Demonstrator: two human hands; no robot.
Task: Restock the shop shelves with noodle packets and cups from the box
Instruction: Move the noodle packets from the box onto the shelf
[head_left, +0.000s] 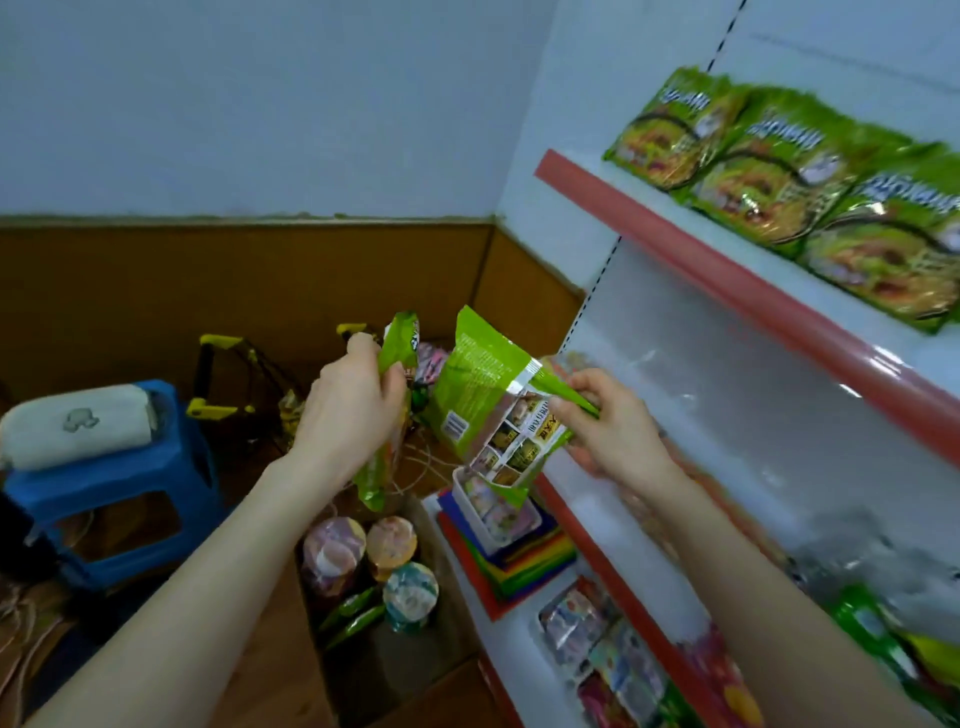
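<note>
Two packets (478, 395) — in left hand (348, 410), right hand (618, 431)

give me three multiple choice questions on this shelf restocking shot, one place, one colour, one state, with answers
1. Where does the row of green noodle packets lie?
A. on the white upper shelf with the red edge strip
B. on the floor
C. inside a drawer
2. What colour is the plastic stool under the white pad?
A. red
B. blue
C. yellow
3. What is the right hand doing?
A. hanging empty
B. lying flat on a shelf
C. pinching a green foil noodle packet
Answers: 1 A, the packets overlap along that shelf; 2 B, its seat and legs are blue; 3 C, thumb and fingers clamp the packet's corner.
</note>
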